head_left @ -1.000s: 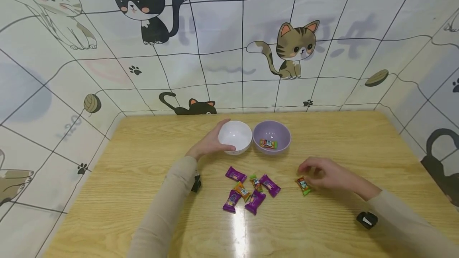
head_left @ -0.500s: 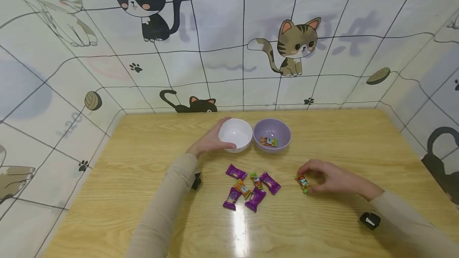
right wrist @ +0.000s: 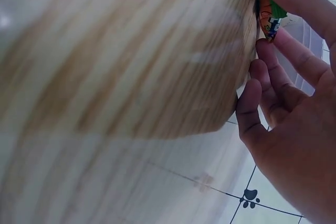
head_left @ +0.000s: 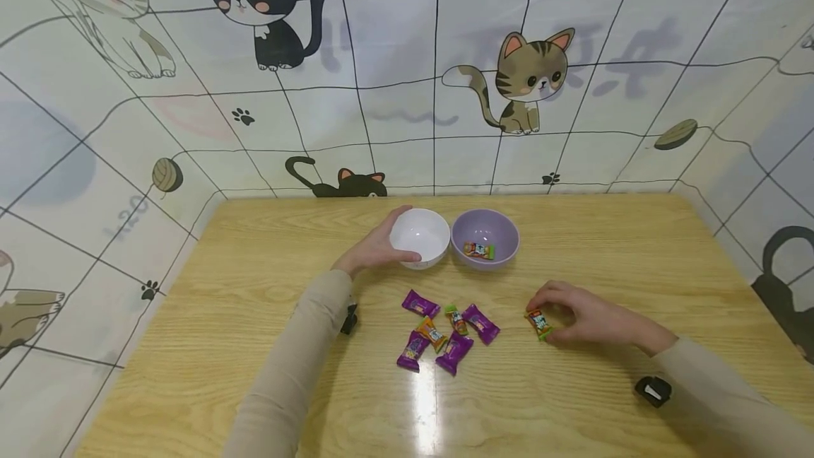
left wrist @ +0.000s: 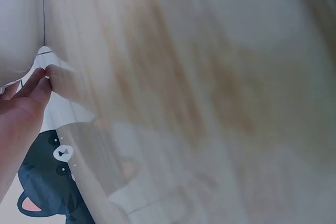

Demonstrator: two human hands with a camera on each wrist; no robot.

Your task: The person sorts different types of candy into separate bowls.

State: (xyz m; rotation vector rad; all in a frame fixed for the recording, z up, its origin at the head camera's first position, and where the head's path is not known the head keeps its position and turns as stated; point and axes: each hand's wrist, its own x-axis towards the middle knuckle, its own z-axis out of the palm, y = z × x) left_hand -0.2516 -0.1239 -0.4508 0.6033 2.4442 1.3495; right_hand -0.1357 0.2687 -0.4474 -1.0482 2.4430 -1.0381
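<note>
My left hand (head_left: 375, 246) holds the white bowl (head_left: 427, 232) from its left side, thumb at the near rim and fingers round the far side. In the left wrist view its fingers (left wrist: 32, 85) lie against the bowl's underside. Touching that bowl on the right is a purple bowl (head_left: 502, 235), in which a wrapped candy (head_left: 478, 251) lies. My right hand (head_left: 588, 316) pinches a green-and-orange wrapped candy (head_left: 539, 324) by its ends, thumb at one and index finger at the other. The right wrist view shows this candy (right wrist: 270, 17) at the tabletop, the other fingers loosely bent.
Several purple wrapped candies (head_left: 454, 353) lie in front of the bowls with an orange one (head_left: 432, 333) and a green-ended one (head_left: 456, 319) among them. The wooden table (head_left: 254, 246) meets a cat-patterned wall covering (head_left: 394, 112) at its back and sides.
The right hand's thumb and index finger have settled on the two ends of the candy, which has barely shifted. The left hand keeps its hold on the white bowl.
</note>
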